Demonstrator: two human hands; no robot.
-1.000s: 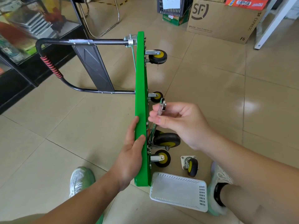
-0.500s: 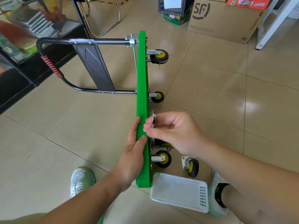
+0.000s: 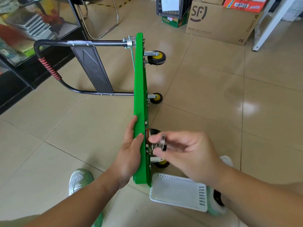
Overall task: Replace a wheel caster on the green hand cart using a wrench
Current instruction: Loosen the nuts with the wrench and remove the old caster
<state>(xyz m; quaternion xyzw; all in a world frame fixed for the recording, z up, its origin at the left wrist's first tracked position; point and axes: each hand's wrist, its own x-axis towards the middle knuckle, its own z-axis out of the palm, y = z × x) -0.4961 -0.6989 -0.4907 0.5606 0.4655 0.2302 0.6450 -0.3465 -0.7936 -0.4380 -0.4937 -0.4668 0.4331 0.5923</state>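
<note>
left grip (image 3: 129, 154) clamps cart (image 3: 139, 79) edge | right grip (image 3: 191, 154) pinches blurry wrench (image 3: 163, 142), 3 o'clock of left | risk imo: loose pinch, wrench slips, cart tips

The person wears a white, green-tinged left sneaker (image 3: 80, 179) and matching right sneaker (image 3: 227, 161) over a black ankle sock (image 3: 217, 198).

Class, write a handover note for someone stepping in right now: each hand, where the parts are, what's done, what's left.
Left hand grips the cart edge, holding it on its side.
Right hand pinches a blurred metal tool, likely the wrench, at the near caster.
Done: unclear; a caster sits at that mount.
Left: probably its bolts; tightness can't be judged.
</note>
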